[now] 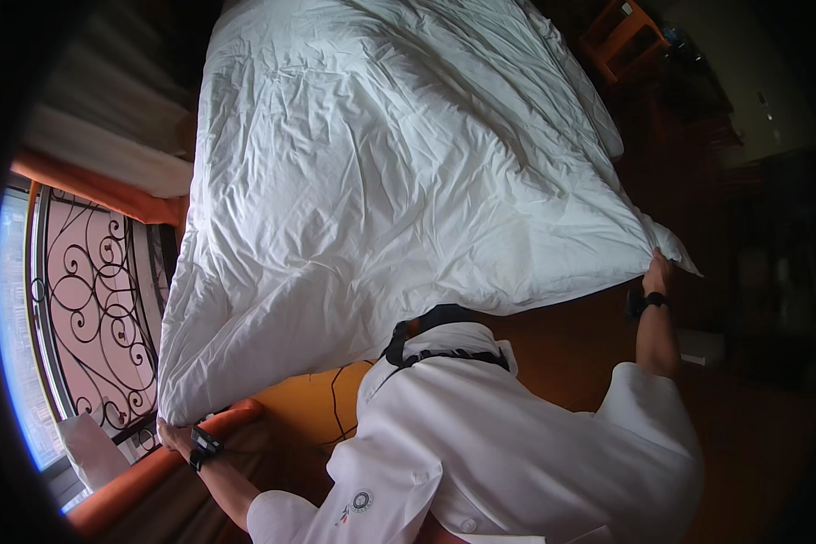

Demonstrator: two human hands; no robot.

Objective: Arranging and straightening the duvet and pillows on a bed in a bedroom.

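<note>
A large white duvet [381, 170] spreads over the bed, wrinkled, with its near edge lifted and stretched between my hands. At the lower left, my left hand [171, 436] grips one corner of it. My right hand [658, 272] is closed on the near edge at the right, where a pointed corner hangs past my fingers. Both wrists carry black straps with small devices. The duvet hides most of the bed beneath it; a quilted white edge, perhaps the mattress [602, 126], shows at the upper right.
At the left are a window with a scrolled iron grille [102, 306] and orange-edged curtains [149, 489]. A dark cable [335, 401] lies on the orange-brown floor. An orange wooden chair [625, 41] stands at the upper right. A pale box-like object [700, 345] lies beyond my right arm.
</note>
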